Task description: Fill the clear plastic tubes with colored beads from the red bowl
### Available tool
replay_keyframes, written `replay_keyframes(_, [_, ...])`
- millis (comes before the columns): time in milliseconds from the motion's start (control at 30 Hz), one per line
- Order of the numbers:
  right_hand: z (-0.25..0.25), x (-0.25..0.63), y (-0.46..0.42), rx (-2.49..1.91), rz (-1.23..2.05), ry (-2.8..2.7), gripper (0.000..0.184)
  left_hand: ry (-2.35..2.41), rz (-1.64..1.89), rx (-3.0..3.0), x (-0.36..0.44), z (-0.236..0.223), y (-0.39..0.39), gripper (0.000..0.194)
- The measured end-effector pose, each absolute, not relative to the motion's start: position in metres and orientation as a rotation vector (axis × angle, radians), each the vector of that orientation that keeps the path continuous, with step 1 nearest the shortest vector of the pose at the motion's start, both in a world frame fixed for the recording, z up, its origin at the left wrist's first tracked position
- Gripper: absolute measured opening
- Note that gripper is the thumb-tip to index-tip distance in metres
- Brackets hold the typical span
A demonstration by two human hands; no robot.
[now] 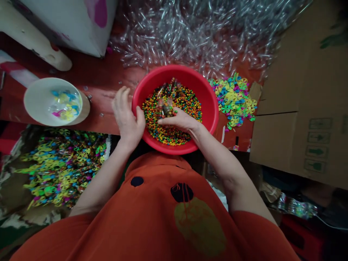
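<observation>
A red plastic basin in front of my body holds many small round candy-like beads in yellow, orange, green and other colours. Inside it, my right hand is closed around several clear plastic tubes, low against the beads. Some tubes seem to have beads in them; blur hides how many. More clear tubes lie on the beads towards the far side. At the basin's left edge is my left hand, fingers stretched out beyond the wall and thumb against the rim.
Clear tubes are heaped at the back. Colourful plastic pinwheel pieces lie right of the basin, beside a cardboard box. Left stands a white tub with small coloured pieces; below it, a box holds many pinwheel-topped tubes.
</observation>
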State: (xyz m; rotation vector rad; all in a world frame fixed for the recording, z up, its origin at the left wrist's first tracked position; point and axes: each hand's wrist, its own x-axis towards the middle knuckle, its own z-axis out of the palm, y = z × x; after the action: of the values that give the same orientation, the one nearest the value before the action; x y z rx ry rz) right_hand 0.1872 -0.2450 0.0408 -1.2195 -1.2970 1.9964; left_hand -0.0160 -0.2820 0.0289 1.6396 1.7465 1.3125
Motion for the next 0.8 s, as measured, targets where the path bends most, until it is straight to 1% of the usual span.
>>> replay_keyframes(100, [0.038,0.188,-0.246,-1.199,2.048,-1.222,0.062,1.549,1.134,1.595,-0.005,0.051,-0.285,0.039])
replay_keyframes(167, [0.036,0.188,-0.247,-1.159,2.057,-1.208,0.064,1.429,1.012,1.463,0.004,0.055,-0.284,0.034])
replay_keyframes(233, [0.037,0.188,-0.249,-1.133,2.029,-1.234,0.068,1.372,0.998,1.347,0.010,0.052,-0.280,0.035])
replay_keyframes(367, [0.039,0.190,-0.252,-1.145,1.943,-1.319,0.080,1.279,1.020,1.135,0.015,0.042,-0.271,0.045])
replay_keyframes(433, [0.038,0.192,-0.252,-1.150,1.904,-1.347,0.081,1.226,0.992,1.071,0.017,0.038,-0.267,0.046])
replay_keyframes(567, [0.030,0.191,-0.251,-1.139,1.787,-1.448,0.077,1.230,0.978,1.161,0.022,0.036,-0.266,0.044])
replay_keyframes(633, [0.025,0.192,-0.249,-1.166,1.682,-1.570,0.073,1.284,0.975,1.330,0.020,0.040,-0.269,0.038])
replay_keyframes(733, [0.020,0.199,-0.248,-1.271,1.429,-1.871,0.063,1.423,0.997,1.604,0.009,0.044,-0.273,0.028])
replay_keyframes(800, [0.021,0.207,-0.249,-1.416,1.209,-2.102,0.057,1.589,1.088,1.657,-0.004,0.038,-0.273,0.032])
